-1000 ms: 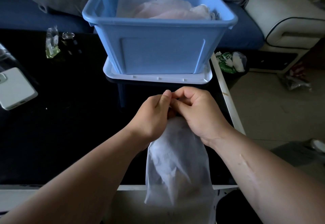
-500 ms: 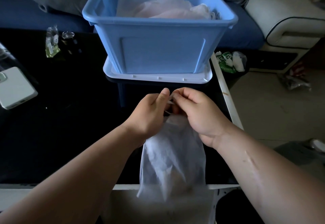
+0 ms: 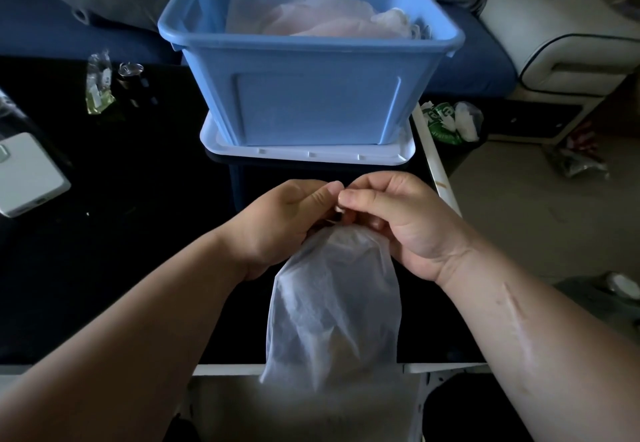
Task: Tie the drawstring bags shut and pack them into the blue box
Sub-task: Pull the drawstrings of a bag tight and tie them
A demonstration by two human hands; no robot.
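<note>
Writing: only the green-and-white wrapper [image 3: 441,122], just right of the blue box [image 3: 311,95] past the table's edge, carries lettering; white characters, too partial to read. Beside it a crumpled clear bag [image 3: 467,122]. Blue box stands on its pale lid [image 3: 308,154] on the black table [image 3: 121,233]; pale drawstring bags [image 3: 318,18] already lie inside, heaped to near the rim. In front of the box, close to the lid: left hand [image 3: 280,223] and right hand [image 3: 394,219], thumbs and fingertips meeting, both pinched on the gathered neck of a translucent white drawstring bag [image 3: 332,306]. The cord itself is mostly hidden by the fingers; knot state cannot be told. Bag hangs down from the hands, its bottom over the table's near edge; something darker shows dimly through the fabric. Left of the box, well apart: a small clear packet [image 3: 98,84] with yellowish contents, a small dark item with a shiny top [image 3: 130,74] beside it. Far left of the box, a white flat device [image 3: 24,174]. Behind the box, a dark blue sofa [image 3: 69,25]. Nothing lies between hands and box.
</note>
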